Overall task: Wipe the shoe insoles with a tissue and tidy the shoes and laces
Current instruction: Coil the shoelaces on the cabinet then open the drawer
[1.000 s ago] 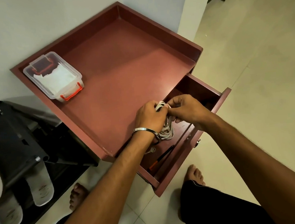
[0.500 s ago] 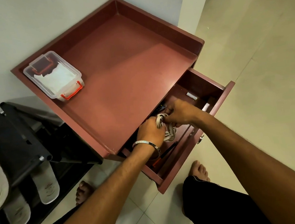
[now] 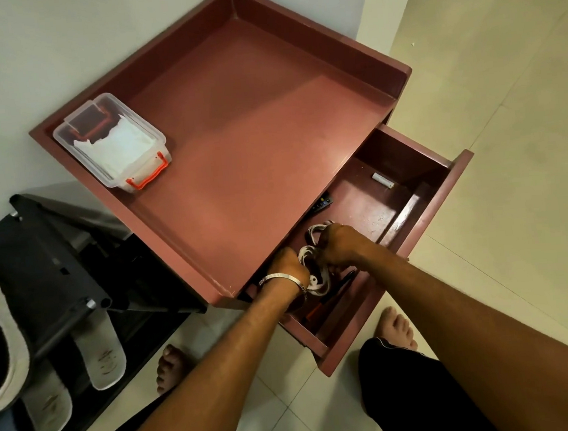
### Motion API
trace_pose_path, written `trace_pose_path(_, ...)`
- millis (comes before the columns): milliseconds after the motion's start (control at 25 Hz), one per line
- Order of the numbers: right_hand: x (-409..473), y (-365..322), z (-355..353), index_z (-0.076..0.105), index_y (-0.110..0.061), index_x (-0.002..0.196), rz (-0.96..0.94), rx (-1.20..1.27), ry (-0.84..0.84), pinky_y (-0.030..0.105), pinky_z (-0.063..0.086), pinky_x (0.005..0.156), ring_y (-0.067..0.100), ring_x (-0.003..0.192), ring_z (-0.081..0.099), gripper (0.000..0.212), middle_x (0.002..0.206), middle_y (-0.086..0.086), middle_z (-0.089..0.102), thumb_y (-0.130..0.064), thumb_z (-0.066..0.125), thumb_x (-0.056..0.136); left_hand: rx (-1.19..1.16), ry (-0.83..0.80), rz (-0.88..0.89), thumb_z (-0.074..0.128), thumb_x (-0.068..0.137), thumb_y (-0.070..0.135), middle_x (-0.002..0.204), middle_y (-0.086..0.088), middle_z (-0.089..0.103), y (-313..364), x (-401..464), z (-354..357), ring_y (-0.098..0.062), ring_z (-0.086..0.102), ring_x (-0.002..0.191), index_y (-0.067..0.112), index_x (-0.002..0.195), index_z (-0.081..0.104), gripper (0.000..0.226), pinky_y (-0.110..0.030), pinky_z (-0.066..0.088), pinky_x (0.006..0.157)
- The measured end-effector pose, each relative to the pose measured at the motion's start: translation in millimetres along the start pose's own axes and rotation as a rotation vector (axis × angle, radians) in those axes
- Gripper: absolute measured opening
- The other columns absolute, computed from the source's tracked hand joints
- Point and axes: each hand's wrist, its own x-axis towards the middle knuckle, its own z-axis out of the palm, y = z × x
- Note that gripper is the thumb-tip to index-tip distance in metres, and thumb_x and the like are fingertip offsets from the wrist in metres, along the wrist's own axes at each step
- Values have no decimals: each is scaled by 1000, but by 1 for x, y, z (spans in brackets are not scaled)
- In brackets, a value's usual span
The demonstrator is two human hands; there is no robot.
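Both hands work inside the open drawer (image 3: 407, 184) at the lower centre of the frame. The left hand (image 3: 285, 261) has its grip curled closed around the near loops of the white laces (image 3: 310, 252); a metal bangle (image 3: 283, 279) circles its wrist. The right hand (image 3: 338, 245) has its grip closed on the far loops of the same bundle, fingers bent down over it. The laces sit between the two hands, low in the drawer; whether they rest on the drawer floor cannot be told.

Drawer contents: a dark tool with an orange handle (image 3: 331, 302) lies just beside the laces toward the lower edge, a dark remote control (image 3: 323, 205) lies partly under the bench top, and a small white object (image 3: 382, 180) lies toward the upper right.

The red-brown bench (image 3: 252, 149) fills the centre of the frame. A clear plastic box (image 3: 111, 141) with orange latches stands at its upper left corner and holds white tissues (image 3: 122, 150).

At the lower left, a black shoe rack (image 3: 39, 264) holds pale insoles (image 3: 100, 355) laid side by side. Bare feet stand on the tiled floor (image 3: 511, 161).
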Motion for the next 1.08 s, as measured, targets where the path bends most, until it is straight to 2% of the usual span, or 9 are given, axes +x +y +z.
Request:
trace_pose_path(80,3,-4,6,69,-6,82,-15,-46,7,22,55,51,13,50,63,8,63,6,65,-8,65,89,83,-1,-1,58,91,6,117,-18,65,0,-1,1,-32,63,106,-3,115,61,26,-33,50,78)
trace_pose_path(200,6,-10,10,57,-18,67,-51,-116,82,31,61,64,20,63,67,23,68,7,64,-10,69,85,170,12,5,61,92,10,121,-17,64,1,0,2,-31,62,110,-2,119,60,29,-30,48,78)
trace_pose_path(320,8,-10,14,50,-19,63,-54,-152,111,33,59,73,23,70,63,31,67,4,56,-19,71,87,217,25,19,58,94,8,123,-18,62,0,0,2,-32,61,112,-2,121,59,28,-32,49,84)
trace_pose_path(440,7,-12,14,48,-21,66,-54,-182,103,32,56,69,27,75,66,32,70,4,57,-21,72,86,253,18,37,56,95,8,123,-19,62,0,1,2,-34,60,113,-2,121,59,28,-34,49,87)
trace_pose_path(600,4,-16,8,48,-19,62,-30,-253,77,34,59,83,26,85,70,34,69,3,57,-18,73,85,275,14,62,57,95,9,122,-19,62,-1,1,0,-34,61,112,-3,120,59,28,-35,50,87)
trace_pose_path(800,-7,-2,-8,68,-9,77,-68,-208,84,31,61,69,18,60,64,6,68,4,64,-9,67,83,379,143,143,59,94,14,109,-17,67,-3,-11,1,-32,67,95,1,109,64,21,-36,55,73)
trace_pose_path(840,-10,1,-13,71,-8,80,-83,-190,91,31,61,68,17,59,64,6,69,5,67,-11,66,82,374,172,163,58,95,19,105,-15,68,-2,-15,2,-31,68,91,3,106,65,21,-35,55,70)
trace_pose_path(960,-24,8,-26,76,-12,88,-162,-190,172,30,57,70,20,74,67,16,85,8,73,-24,66,84,339,244,284,55,95,30,92,-8,68,9,-33,4,-29,67,83,12,99,65,21,-33,53,64)
trace_pose_path(1080,-49,15,-38,75,-13,97,-208,-186,296,31,56,73,20,82,65,19,94,6,72,-28,64,90,293,340,448,53,94,32,90,-2,66,29,-55,9,-25,65,82,19,102,60,17,-35,53,65)
